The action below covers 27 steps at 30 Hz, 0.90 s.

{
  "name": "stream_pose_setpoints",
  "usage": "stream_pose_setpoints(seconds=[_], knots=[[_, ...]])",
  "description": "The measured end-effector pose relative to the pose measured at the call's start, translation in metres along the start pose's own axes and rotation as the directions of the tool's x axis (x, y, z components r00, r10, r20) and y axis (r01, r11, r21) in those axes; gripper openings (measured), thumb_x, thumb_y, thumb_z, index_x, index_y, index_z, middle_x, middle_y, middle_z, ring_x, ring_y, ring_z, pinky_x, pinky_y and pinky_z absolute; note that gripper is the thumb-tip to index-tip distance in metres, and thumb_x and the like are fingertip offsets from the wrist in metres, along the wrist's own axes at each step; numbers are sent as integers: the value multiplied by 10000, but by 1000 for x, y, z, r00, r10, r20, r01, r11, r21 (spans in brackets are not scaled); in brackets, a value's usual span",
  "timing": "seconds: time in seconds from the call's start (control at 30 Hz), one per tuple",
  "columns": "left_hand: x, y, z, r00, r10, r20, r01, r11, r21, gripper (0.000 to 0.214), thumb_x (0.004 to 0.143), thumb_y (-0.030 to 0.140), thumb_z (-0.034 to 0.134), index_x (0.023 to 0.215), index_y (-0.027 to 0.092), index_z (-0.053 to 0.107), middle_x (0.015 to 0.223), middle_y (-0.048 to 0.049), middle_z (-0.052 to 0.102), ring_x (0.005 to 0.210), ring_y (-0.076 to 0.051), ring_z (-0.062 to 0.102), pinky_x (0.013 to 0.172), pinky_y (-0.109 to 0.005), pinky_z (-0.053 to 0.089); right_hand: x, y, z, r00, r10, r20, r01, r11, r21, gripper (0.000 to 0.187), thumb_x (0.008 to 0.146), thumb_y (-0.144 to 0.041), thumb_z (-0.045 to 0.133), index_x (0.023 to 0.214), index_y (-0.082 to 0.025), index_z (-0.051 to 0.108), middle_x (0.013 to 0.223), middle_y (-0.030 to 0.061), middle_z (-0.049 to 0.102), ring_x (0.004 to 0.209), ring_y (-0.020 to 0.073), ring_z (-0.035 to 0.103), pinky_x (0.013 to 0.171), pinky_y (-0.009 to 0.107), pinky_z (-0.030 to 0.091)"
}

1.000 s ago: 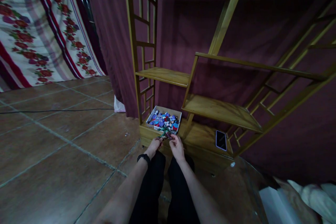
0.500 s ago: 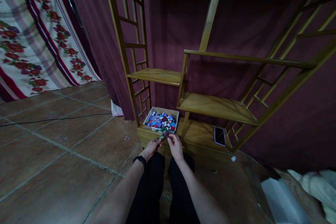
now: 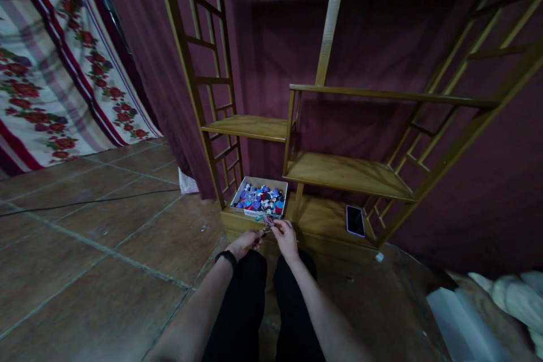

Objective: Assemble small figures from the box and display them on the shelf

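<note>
In front of my knees, my left hand is closed, its fingers pinching the near end of a small pink-and-green trinket. A thin, shiny part of it shows between the hands, too small to make out. My right hand pinches the same trinket from the right with thumb and fingers. Just beyond the hands is a shallow white box, filled with several small purple, blue, red, white and black pieces.
The box stands on the low base of a wooden shelf unit. A phone lies on that base to the right. Dark red curtain hangs at the left, by a flowered cloth. A black cable crosses the tiled floor.
The trinket has turned between my fingers: more pink and less green shows now. Both hands stay nearly in place, and the view has shifted slightly.
</note>
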<state>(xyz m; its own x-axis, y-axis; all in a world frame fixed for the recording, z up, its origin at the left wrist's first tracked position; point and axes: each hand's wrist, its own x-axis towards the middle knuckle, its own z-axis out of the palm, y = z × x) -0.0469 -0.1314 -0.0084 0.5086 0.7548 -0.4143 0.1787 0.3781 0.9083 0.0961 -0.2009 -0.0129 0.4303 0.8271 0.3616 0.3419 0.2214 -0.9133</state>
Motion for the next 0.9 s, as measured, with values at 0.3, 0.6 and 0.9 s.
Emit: stream_pose_setpoints(seconds=[0.3,0.6,0.9], knots=[[-8,0,3,993,52,-104,-60,995,-76,307,700,426,646,740,152,514,589,0,584,514,-94,555,473,-198,350,-1,-3,-3,999,51,18,-50,996,-72,205,750,-322,571,923,-237,640,951,40,629,758,174,618,752,297,482],[-14,-2,20,889,314,-335,-370,921,-119,291,723,353,621,877,170,454,669,1,601,601,-119,614,551,-223,437,-5,-4,-3,995,87,55,-75,980,-186,242,753,-334,593,989,-280,612,898,17,688,827,205,640,767,310,468],[-21,-2,29,822,470,-321,-502,865,-19,324,694,307,629,945,190,459,816,-29,641,769,-160,629,706,-286,481,-1,10,-2,993,111,32,-106,987,-123,204,739,-296,567,928,-238,618,863,35,696,805,215,655,756,332,492]])
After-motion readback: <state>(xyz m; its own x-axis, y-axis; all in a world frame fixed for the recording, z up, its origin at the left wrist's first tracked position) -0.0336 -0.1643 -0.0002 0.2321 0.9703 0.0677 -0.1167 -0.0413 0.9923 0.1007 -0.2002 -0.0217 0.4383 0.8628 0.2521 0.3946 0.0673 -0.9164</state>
